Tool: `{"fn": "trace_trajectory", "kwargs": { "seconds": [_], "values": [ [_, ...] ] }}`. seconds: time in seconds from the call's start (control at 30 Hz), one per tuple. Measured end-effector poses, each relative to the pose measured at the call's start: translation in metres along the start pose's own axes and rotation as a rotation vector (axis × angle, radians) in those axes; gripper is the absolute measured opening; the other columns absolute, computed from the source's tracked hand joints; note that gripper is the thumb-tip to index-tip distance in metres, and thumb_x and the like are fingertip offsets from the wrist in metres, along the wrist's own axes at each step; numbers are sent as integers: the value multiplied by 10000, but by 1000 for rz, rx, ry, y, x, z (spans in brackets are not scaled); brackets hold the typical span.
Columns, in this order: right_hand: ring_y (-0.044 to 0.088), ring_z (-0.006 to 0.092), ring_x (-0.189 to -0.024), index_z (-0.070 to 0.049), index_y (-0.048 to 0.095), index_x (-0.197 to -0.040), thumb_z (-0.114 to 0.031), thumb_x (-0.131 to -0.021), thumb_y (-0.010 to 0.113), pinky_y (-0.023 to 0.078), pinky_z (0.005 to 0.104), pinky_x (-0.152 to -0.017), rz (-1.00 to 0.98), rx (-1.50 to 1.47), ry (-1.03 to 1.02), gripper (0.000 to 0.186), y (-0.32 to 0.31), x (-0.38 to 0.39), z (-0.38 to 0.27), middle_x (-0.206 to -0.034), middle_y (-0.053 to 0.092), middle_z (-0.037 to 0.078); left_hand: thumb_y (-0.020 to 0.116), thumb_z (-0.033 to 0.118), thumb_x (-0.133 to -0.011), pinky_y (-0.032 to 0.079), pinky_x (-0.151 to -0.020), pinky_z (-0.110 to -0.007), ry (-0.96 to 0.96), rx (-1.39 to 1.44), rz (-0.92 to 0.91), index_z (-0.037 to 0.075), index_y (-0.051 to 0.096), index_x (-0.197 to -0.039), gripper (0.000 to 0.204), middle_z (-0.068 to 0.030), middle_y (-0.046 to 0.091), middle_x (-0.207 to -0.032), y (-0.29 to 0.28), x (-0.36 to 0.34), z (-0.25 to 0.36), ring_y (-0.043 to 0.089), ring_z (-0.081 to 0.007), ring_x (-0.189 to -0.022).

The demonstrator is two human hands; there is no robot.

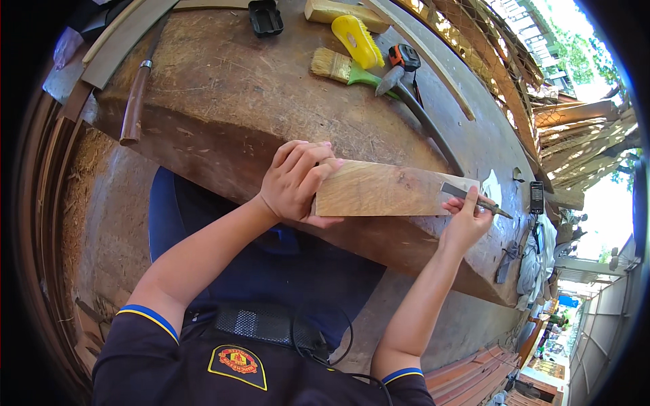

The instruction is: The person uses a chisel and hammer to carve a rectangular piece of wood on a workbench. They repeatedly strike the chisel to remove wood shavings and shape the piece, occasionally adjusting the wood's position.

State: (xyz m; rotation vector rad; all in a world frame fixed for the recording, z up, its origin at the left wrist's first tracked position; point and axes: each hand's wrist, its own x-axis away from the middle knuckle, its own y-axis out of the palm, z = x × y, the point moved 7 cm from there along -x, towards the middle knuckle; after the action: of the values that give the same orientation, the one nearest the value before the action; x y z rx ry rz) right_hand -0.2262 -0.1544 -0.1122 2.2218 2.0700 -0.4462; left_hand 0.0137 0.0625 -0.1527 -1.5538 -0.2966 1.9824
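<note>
A rectangular wooden block (386, 191) lies across the near edge of the workbench, its pale grain facing up. My left hand (298, 179) is wrapped round the block's left end, fingers over the far side and thumb low on the near side. At the other end, my right hand (468, 215) grips a flat-bladed chisel (455, 191). The wide grey blade rests on or just over the block's top face, and its dark tapered end points out to the right past my fingers. Whether the blade's edge touches the wood I cannot tell.
On the workbench (223, 74) beyond the block lie a hammer (426, 122), a green-handled paintbrush (333, 65), a yellow scrubbing brush (359, 42), a tape measure (404, 57) and a black plastic tray (265, 18). A wooden-handled tool (137, 101) overhangs the left edge.
</note>
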Motion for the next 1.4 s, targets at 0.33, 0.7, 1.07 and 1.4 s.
{"fn": "trace_trajectory", "kwargs": {
  "seconds": [0.33,0.7,1.07,1.4],
  "values": [
    [594,141,-503,15,497,-957,-218,-939,629,532,269,-434,-18,33,129,269,11,0,1,-697,588,110,594,668,-758,365,-949,-418,8,1,6,41,569,-1124,726,-109,585,-1051,2,-1,0,583,-272,-1014],
    [594,140,-513,9,508,-953,-185,-938,626,522,257,-417,-76,1,136,228,31,14,-7,-693,591,99,592,676,-757,374,-938,-405,5,-14,10,45,570,-1129,733,-108,585,-1046,1,-1,0,587,-272,-988],
    [592,134,-496,14,476,-928,-194,-940,625,496,253,-387,2,29,79,256,34,12,-11,-707,590,108,601,671,-752,372,-949,-408,-2,-14,2,40,564,-1140,741,-114,584,-1062,2,-1,0,586,-279,-1002],
    [564,123,-488,0,518,-958,-217,-935,636,479,248,-401,-33,110,68,248,24,16,-10,-671,580,91,573,688,-764,362,-946,-418,2,-46,-22,34,554,-1156,762,-111,592,-1063,0,-3,0,595,-279,-1011]
  ]
}}
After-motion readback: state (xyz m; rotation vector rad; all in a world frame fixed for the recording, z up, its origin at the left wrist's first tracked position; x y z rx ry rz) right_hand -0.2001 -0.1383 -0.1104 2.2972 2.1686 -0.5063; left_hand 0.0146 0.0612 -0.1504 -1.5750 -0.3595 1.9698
